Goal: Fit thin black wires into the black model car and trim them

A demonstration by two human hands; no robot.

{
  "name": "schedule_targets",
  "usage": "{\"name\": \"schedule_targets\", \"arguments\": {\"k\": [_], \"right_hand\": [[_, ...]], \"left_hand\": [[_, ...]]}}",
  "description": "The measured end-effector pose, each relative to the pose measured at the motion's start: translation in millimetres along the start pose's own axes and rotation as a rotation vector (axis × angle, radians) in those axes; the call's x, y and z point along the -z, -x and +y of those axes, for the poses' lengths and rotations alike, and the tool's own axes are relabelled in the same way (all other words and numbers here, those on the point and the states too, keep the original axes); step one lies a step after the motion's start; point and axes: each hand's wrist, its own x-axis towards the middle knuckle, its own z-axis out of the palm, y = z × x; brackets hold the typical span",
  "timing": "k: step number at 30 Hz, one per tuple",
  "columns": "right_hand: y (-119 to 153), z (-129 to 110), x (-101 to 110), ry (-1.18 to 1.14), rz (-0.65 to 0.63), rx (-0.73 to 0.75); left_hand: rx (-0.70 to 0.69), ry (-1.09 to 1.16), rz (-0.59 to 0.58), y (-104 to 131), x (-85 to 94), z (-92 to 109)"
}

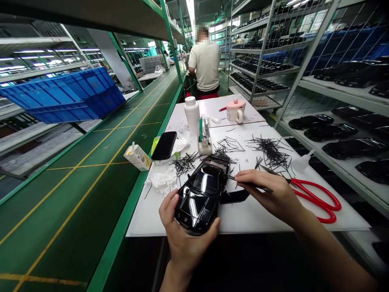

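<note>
A glossy black model car (199,190) lies on the white table with its front toward me. My left hand (185,227) is closed around the front end, fingers on one side and thumb on the other. One car door (234,196) stands swung out on the right. Pinched in my right hand (270,192) are slim dark tweezers (231,177), their tip at the car's side near the open door. Thin black strips (270,150) lie in a loose pile beyond that hand. Red-handled scissors (316,196) rest just right of it.
On the table (252,221) stand a white bottle (192,115), a lidded cup (235,111), a phone (164,145), crumpled tissue (164,180) and a drink carton (137,157). A green conveyor (100,182) runs along the left. Racks of black cars (343,148) stand right. A person (205,65) sits ahead.
</note>
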Motion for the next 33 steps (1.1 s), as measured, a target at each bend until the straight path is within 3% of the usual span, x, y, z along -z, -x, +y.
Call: {"name": "schedule_targets", "arguments": {"k": [10, 14, 21, 25, 33], "right_hand": [[-7.9, -5.4, -4.0, 0.254, -0.081, 0.204], [-12.1, -4.0, -0.2, 0.081, -0.049, 0.030], [-23.3, 4.6, 7.6, -0.092, -0.179, -0.252], [-26.8, 6.7, 10.6, -0.212, -0.171, -0.386], [-14.8, 9.8, 1.2, -0.457, -0.143, -0.579]], "left_hand": [[-0.097, 0.005, 0.010, -2.5, 0.8, -5.4], [-0.111, -0.014, 0.002, -1.0, 2.8, -7.6], [-0.135, -0.014, -0.009, 2.3, 4.0, -7.4], [-0.117, -0.027, -0.020, 5.0, 5.6, -11.2], [-0.011, -0.123, -0.134, 34.6, 13.3, -29.5]]}}
